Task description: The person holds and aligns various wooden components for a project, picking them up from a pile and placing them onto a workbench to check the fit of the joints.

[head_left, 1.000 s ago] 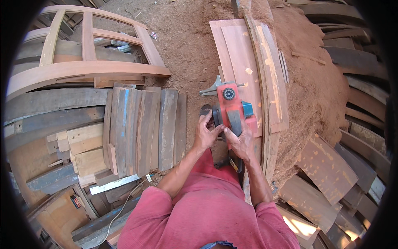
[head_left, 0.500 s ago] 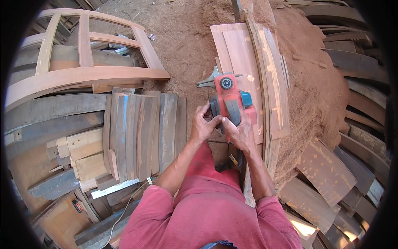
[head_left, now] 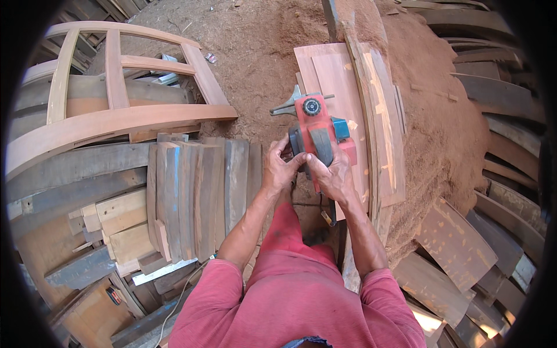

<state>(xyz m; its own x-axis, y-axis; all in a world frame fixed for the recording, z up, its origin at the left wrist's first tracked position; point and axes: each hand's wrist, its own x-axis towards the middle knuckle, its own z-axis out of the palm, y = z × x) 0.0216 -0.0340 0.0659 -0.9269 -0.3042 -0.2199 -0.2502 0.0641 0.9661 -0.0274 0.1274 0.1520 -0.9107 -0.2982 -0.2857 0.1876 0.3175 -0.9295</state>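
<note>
Red planer [head_left: 315, 120] with dark-grey handle [head_left: 321, 145] and teal block [head_left: 340, 129], pinkish-red shirt [head_left: 301, 296], yellow-patched pinkish-brown panel [head_left: 390, 139]

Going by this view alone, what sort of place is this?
Probably a woodworking workshop: there is what looks like a red power planer, a wooden frame and plenty of sawdust.

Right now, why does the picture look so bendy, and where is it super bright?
Head view: the wooden frame looks bowed, probably from the fisheye lens, and the rim goes black; head view: sunlight glares on a board at lower right; head view: the red planer looks fairly sharp.
</note>
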